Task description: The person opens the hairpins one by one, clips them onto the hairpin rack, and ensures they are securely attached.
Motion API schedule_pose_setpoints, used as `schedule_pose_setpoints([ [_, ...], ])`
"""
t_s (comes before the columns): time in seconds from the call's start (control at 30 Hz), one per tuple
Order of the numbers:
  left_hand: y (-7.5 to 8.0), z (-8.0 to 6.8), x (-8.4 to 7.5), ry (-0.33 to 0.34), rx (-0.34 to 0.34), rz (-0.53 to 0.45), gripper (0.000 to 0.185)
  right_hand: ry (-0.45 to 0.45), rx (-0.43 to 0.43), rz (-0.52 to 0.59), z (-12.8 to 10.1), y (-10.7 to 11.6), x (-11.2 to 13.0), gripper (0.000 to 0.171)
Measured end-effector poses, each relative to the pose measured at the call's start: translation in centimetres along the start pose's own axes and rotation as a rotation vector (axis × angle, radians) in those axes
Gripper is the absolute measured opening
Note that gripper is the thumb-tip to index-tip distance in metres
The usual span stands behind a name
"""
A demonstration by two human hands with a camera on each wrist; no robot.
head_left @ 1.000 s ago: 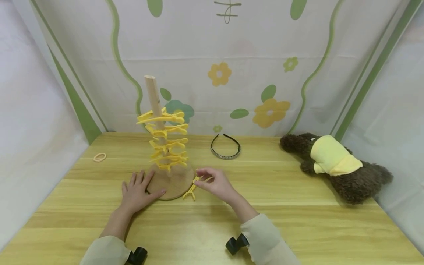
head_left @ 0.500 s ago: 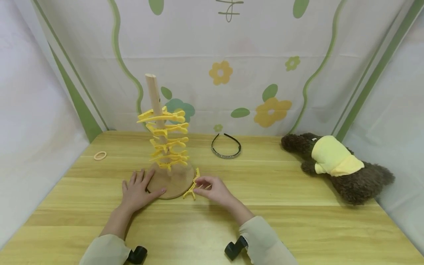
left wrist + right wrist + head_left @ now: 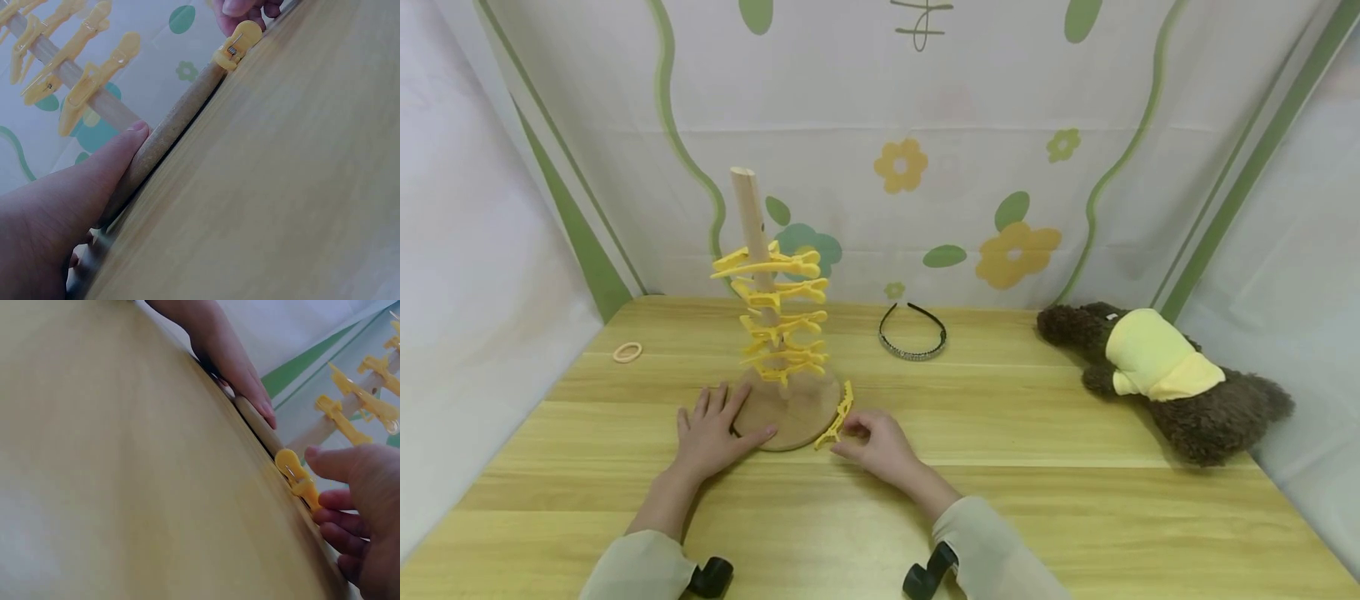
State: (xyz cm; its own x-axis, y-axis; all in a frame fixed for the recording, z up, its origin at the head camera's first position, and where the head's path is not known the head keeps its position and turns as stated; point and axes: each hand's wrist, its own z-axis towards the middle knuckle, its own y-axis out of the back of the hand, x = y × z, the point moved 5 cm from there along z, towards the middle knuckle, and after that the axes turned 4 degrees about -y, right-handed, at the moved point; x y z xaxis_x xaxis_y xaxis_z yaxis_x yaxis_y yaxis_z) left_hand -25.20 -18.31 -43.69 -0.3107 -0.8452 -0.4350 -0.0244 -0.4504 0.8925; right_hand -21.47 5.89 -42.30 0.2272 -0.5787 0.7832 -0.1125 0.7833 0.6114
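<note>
A smooth yellow plastic clip [image 3: 837,414] is lain on the pale wooden table [image 3: 1075,500], leant against the round wooden base [image 3: 797,408] of a dowel stand [image 3: 751,218] hung with like clips. It is pinched by the right hand [image 3: 874,442]. The base is pressed by the flat, relaxed left hand [image 3: 709,433]. Behind are seen a studded headband [image 3: 912,332], a hair ring [image 3: 627,353] and a furry brown plush dog [image 3: 1157,375].
</note>
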Motion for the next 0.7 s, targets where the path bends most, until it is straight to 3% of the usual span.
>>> schedule_pose_setpoints([
  [0.1,0.01,0.03,-0.01,0.001,0.001,-0.001,0.089,0.012,-0.054,-0.103,-0.06,-0.16,0.11,0.025],
  [0.2,0.01,0.04,-0.01,0.002,0.002,-0.001,0.089,0.027,-0.078,-0.130,-0.08,-0.20,0.15,0.020],
  [0.4,0.05,-0.01,-0.02,-0.001,-0.001,-0.003,0.089,0.035,-0.083,-0.089,0.03,-0.06,0.09,0.011],
  [0.7,0.12,-0.02,-0.10,-0.002,0.001,-0.007,0.089,-0.029,-0.087,-0.016,0.31,0.79,-0.81,0.008],
])
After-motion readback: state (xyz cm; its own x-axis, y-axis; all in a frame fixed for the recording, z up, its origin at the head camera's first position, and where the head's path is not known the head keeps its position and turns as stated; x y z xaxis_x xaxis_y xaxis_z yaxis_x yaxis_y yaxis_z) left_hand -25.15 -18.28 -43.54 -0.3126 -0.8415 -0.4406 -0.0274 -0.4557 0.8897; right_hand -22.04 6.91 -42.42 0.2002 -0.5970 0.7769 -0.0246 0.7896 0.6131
